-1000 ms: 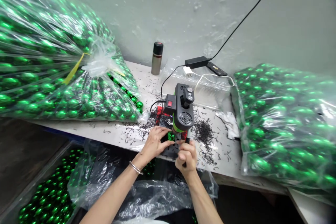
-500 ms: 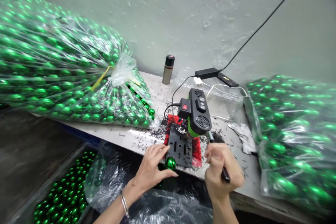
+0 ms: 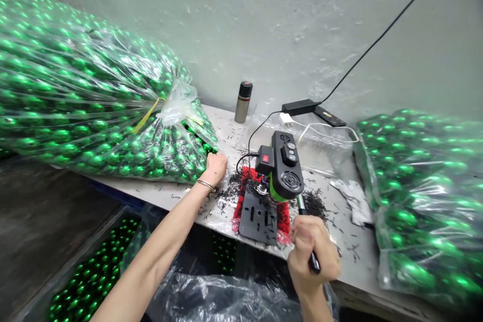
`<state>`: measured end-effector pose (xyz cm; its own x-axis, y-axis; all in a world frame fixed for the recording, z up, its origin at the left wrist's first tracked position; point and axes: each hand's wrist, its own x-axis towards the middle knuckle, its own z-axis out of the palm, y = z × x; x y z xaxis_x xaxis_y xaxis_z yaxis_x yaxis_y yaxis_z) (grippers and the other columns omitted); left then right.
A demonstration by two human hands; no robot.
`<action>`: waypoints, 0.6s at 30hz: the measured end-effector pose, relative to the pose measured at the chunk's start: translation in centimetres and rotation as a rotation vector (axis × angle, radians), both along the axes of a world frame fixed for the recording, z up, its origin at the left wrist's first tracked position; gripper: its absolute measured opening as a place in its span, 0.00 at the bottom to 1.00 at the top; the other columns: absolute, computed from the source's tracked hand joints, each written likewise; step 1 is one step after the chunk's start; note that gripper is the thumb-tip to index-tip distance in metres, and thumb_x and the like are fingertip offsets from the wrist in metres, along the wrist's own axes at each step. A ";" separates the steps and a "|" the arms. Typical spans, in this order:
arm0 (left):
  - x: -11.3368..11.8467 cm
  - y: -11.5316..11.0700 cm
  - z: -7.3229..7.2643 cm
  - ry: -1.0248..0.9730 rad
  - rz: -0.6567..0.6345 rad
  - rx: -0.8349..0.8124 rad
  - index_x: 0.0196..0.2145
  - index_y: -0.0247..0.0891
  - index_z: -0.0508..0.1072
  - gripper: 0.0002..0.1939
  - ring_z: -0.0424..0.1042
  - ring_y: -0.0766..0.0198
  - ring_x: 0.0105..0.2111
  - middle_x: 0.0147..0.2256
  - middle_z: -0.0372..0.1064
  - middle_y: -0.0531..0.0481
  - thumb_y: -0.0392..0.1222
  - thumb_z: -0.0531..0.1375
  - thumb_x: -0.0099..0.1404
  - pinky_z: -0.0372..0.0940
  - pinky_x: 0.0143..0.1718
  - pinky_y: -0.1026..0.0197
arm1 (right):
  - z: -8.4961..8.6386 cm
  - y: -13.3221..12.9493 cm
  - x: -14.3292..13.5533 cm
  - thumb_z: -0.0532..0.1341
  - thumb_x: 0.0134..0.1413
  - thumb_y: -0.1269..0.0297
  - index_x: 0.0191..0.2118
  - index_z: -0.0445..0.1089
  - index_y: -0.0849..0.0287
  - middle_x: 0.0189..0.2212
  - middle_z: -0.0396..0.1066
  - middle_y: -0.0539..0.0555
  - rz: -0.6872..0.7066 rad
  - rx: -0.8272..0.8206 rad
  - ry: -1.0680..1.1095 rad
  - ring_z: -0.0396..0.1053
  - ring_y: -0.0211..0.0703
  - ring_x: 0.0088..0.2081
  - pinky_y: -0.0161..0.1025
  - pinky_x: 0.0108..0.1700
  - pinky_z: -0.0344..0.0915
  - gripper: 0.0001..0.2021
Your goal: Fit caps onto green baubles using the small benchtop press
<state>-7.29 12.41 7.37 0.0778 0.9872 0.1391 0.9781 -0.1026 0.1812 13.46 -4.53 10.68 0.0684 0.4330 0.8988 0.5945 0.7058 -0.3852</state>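
My right hand [image 3: 313, 246] is closed around the black-gripped lever [image 3: 314, 263] of a small bench drill press [image 3: 287, 166]. The press has a dark slotted base plate [image 3: 258, 216] on a red, shaving-strewn sheet [image 3: 284, 219]. My left hand [image 3: 216, 167] reaches to the open corner of a big clear bag of shiny green balls [image 3: 94, 110]. Its fingers are curled and mostly turned from view, so anything they hold is hidden. Below the table edge, more green balls [image 3: 224, 254] show in dark plastic.
Dark shavings [image 3: 315, 204] litter the white table [image 3: 181, 193]. Behind the press lie a power adapter [image 3: 300, 106], a white charger [image 3: 286, 119] and a bottle [image 3: 243, 103]. A white glove [image 3: 354, 204] and another bag of green balls [image 3: 426, 201] are at right. A tub of balls [image 3: 90, 276] stands lower left.
My left hand has moved from the table's front edge up to the bag's corner. The green ball it had beside the base plate is gone from there. My right hand stays on the lever.
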 end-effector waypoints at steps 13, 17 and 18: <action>0.4 -9.7 -0.5 -1.475 -0.023 -0.347 0.55 0.33 0.72 0.34 0.71 0.66 0.29 0.32 0.72 0.49 0.56 0.67 0.56 0.67 0.31 0.63 | -0.1 0.2 -0.2 0.54 0.58 0.80 0.25 0.58 0.58 0.22 0.61 0.47 -0.020 0.014 0.018 0.62 0.33 0.26 0.35 0.28 0.57 0.13; 3.8 -11.0 -3.1 -1.623 0.048 -0.530 0.53 0.31 0.73 0.35 0.63 0.72 0.20 0.24 0.69 0.54 0.55 0.70 0.52 0.58 0.22 0.68 | -0.1 0.1 0.1 0.54 0.59 0.78 0.25 0.59 0.58 0.23 0.62 0.48 -0.005 0.000 -0.007 0.62 0.34 0.26 0.35 0.28 0.57 0.13; 4.5 -11.0 -3.5 -1.594 0.046 -0.549 0.53 0.31 0.73 0.35 0.62 0.73 0.19 0.22 0.68 0.55 0.54 0.69 0.53 0.56 0.21 0.69 | 0.0 0.1 0.2 0.54 0.60 0.78 0.26 0.59 0.58 0.23 0.63 0.48 0.000 -0.008 -0.015 0.62 0.34 0.27 0.35 0.29 0.57 0.12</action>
